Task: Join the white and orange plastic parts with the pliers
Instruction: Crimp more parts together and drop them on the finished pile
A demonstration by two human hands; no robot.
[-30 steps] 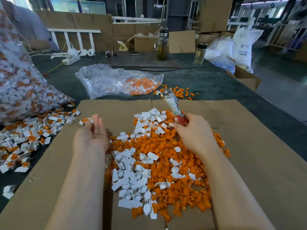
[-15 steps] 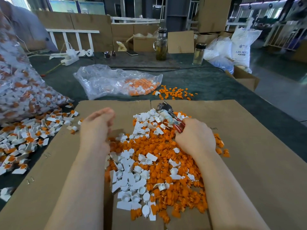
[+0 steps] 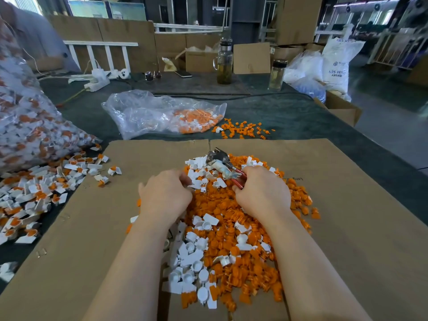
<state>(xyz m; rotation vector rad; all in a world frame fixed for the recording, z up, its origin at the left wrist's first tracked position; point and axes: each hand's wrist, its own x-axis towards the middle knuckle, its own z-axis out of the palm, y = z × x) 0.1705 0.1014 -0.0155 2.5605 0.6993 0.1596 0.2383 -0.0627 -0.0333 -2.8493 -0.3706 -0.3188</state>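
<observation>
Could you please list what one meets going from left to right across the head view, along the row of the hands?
Joined parts → left hand → pliers → right hand → bare cardboard.

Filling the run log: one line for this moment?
right hand: holds pliers | left hand: fingers in parts pile | join: not yet

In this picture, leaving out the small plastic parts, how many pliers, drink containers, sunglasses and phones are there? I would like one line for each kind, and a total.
Pliers: 1
Drink containers: 2, a jug and a bottle
Sunglasses: 1
Phones: 1
Total: 5
</observation>
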